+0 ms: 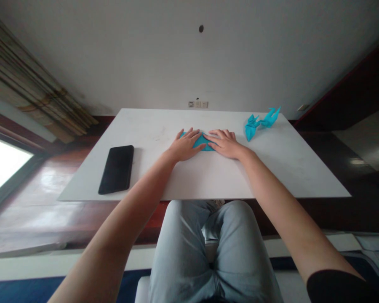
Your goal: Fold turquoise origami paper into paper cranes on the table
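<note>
A blue sheet of folded paper (202, 143) lies flat on the white table, partly covered by both hands. My left hand (186, 146) rests over its left part, palm down with the fingers stretched out. Over the right part lies my right hand (225, 144), its fingers also extended and pressing on the paper. Neither hand is gripping it. To the right of my right hand stand two folded blue paper cranes (251, 127), close together near the back of the table.
A black tablet or large phone (116, 169) lies at the left on the white table (158, 126). Behind the table is a wall with sockets (198, 104). My knees (208, 235) are below the front edge. A patterned curtain (34, 80) hangs at the left.
</note>
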`<state>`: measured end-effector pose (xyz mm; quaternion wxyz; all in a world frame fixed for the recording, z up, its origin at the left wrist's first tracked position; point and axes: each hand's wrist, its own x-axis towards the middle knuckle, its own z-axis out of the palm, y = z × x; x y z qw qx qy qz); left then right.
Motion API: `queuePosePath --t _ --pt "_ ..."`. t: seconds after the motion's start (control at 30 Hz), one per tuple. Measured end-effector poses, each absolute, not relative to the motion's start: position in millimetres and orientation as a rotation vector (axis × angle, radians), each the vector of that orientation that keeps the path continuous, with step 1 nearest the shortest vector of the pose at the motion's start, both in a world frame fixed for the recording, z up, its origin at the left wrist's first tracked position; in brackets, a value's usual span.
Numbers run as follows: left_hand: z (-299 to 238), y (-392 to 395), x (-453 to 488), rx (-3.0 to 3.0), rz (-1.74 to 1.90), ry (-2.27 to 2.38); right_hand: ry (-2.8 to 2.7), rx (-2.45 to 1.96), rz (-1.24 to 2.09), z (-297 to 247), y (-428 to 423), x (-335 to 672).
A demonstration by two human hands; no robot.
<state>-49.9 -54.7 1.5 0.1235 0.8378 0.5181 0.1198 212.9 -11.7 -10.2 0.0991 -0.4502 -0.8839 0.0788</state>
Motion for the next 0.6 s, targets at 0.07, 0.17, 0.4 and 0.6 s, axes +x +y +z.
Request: queuePosePath --t 0.07,0.17,0.4,0.6 --pt "2 -58 -47 2.466 0.355 1.549 -2.652 -1.354 0.224 -10 -15 207" --pt "3 -60 -45 2.446 0.273 1.595 -2.67 -1.399 0.252 -8 -21 202" --pt "4 -57 -47 2.361 0.236 1.647 -2.668 -1.457 0.313 -5 -52 236" --pt "-3 -50 -51 2.292 0.322 1.691 -2.683 -1.48 0.281 12 -80 282"
